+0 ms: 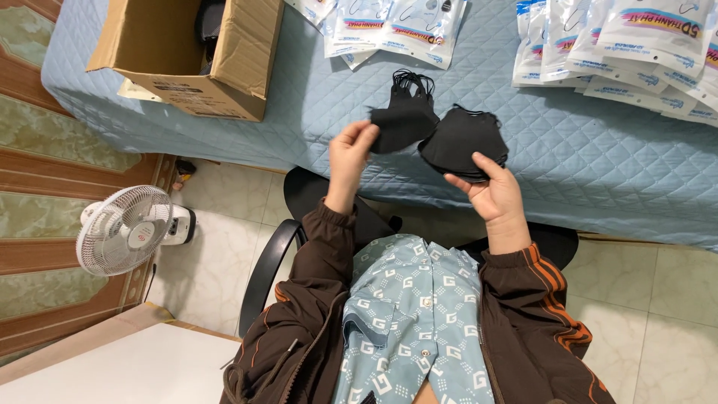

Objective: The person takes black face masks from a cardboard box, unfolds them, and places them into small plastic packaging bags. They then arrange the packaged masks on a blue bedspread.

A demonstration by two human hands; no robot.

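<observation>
Bare blue quilted bed cover (314, 97) lies open just beyond both hands. A brown cardboard box (196, 56) blocks the far left; white packet stacks (628, 52) crowd the far right.

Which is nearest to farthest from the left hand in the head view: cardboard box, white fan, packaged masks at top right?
From the left hand, which holds a single black mask:
1. Cardboard box, up and to the left on the blue quilt.
2. White fan, lower left on the floor.
3. Packaged masks, far top right.
</observation>
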